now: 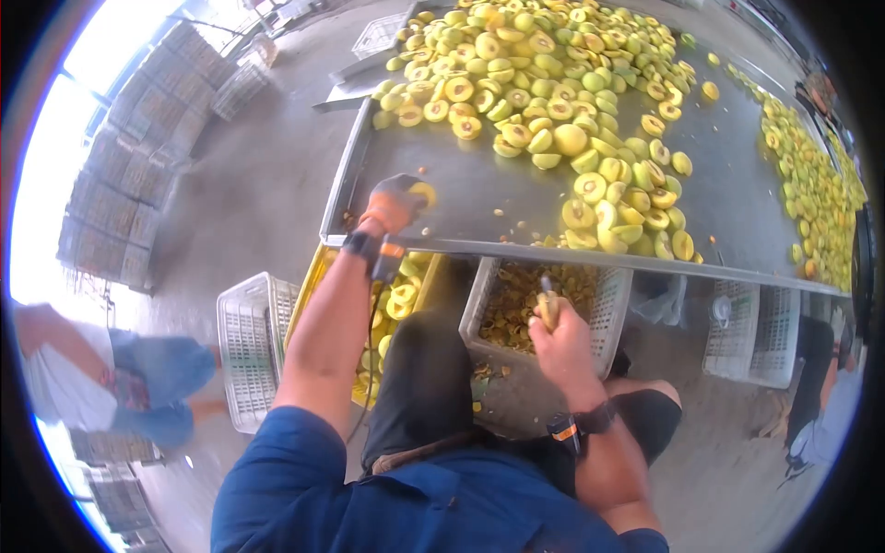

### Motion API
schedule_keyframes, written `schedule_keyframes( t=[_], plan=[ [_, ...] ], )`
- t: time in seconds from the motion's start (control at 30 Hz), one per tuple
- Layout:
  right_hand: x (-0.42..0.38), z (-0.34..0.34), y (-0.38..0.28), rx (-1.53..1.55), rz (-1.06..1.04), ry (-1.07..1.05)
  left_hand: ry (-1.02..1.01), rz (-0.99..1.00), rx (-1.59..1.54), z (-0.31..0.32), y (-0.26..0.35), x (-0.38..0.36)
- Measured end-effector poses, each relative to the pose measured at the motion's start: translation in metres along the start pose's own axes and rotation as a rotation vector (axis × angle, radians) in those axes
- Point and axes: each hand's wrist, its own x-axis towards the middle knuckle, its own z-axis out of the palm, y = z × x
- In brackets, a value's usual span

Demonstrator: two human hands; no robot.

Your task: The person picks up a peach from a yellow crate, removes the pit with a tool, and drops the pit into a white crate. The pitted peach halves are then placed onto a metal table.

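Your metal table (461, 189) takes up most of the space ahead of you. The pile (535, 83) of green-yellow fruit, much of it cut in halves, spreads across its far side and down the middle to the near edge. Below that edge stand three crates: the white crate (241, 369) at the far left; the yellow crate (307, 293), with fruit in it, beside it under your left forearm; and the grey crate (604, 323), holding brown scraps (512, 300), before your right knee. Your left hand (396, 203), gloved in grey and orange, is over the table's near left corner, its fingers closed around a yellow piece (424, 194), left of the pile. Your bare right hand (562, 346) is clenched on a small tool (550, 311) above the grey crate; its type is too small to tell. A few pale bits (499, 212) lie on the table between your left hand and the pile.
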Motion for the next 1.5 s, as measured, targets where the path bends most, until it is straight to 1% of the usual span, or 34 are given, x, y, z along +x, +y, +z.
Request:
schedule_keyframes(
  t=[0.07, 0.17, 0.27, 0.3, 0.4, 0.43, 0.53, 0.67, 0.77, 0.83, 0.9, 0.93, 0.97, 1.0, 1.07, 1.1, 1.17, 1.27, 1.37, 1.43, 1.5],
  plan=[
    [0.001, 0.002, -0.006, 0.002, -0.041, -0.048, 0.008, -0.106, -0.363, -0.008, 0.073, -0.055],
    [-0.001, 0.001, -0.022, 0.018, -0.128, -0.073, 0.008, 0.041, -0.582, 0.014, 0.131, -0.116],
    [-0.004, -0.005, -0.023, -0.023, -0.193, -0.06, -0.039, 0.135, -0.355, 0.039, 0.168, -0.16],
    [-0.005, -0.007, -0.02, -0.03, -0.209, -0.052, -0.046, 0.135, -0.544, 0.052, 0.172, -0.172],
    [-0.013, -0.014, -0.017, -0.069, -0.244, -0.023, 0.023, 0.173, -0.421, 0.08, 0.178, -0.19],
    [-0.015, -0.016, -0.013, -0.099, -0.247, -0.017, 0.016, 0.134, -0.474, 0.088, 0.177, -0.192],
    [-0.023, -0.021, -0.011, -0.172, -0.236, -0.017, 0.106, 0.126, -0.572, 0.11, 0.169, -0.194],
    [-0.027, -0.023, -0.007, -0.19, -0.131, -0.068, 0.11, 0.176, -0.532, 0.118, 0.17, -0.196],
    [-0.023, -0.013, 0.009, 0.029, -0.383, -0.043, 0.043, 0.162, -0.517, 0.112, 0.178, -0.2],
    [-0.026, -0.027, -0.003, 0.256, -0.182, -0.31, -0.026, 0.143, -0.496, 0.103, 0.181, -0.202],
    [-0.028, -0.039, -0.008, 0.51, 0.038, -0.509, -0.149, 0.051, -0.74, 0.089, 0.186, -0.208],
    [-0.029, -0.042, -0.008, 0.651, 0.157, -0.574, -0.212, 0.002, -0.861, 0.084, 0.187, -0.209],
    [-0.029, -0.043, -0.008, 0.791, 0.279, -0.639, -0.067, 0.225, -0.657, 0.091, 0.176, -0.204],
    [-0.029, -0.041, -0.008, 0.725, 0.244, -0.636, 0.076, 0.44, -0.443, 0.105, 0.157, -0.195],
    [-0.028, -0.036, -0.006, 0.595, 0.176, -0.632, 0.219, 0.48, -0.302, 0.117, 0.15, -0.193],
    [-0.029, -0.035, -0.009, 0.593, 0.165, -0.633, 0.221, 0.315, -0.383, 0.121, 0.159, -0.196],
    [-0.031, -0.034, -0.017, 0.586, 0.141, -0.631, 0.199, 0.095, -0.677, 0.125, 0.177, -0.199],
    [-0.032, -0.033, -0.016, 0.732, 0.25, -0.697, 0.122, -0.046, -0.81, 0.119, 0.194, -0.202],
    [-0.035, -0.036, -0.018, 0.835, 0.347, -0.802, 0.042, 0.132, -0.611, 0.112, 0.187, -0.201],
    [-0.036, -0.04, -0.024, 0.877, 0.411, -0.848, 0.032, 0.368, -0.474, 0.107, 0.18, -0.196],
    [-0.036, -0.043, -0.024, 0.906, 0.436, -0.883, -0.025, 0.384, -0.506, 0.103, 0.183, -0.197]
  ],
)
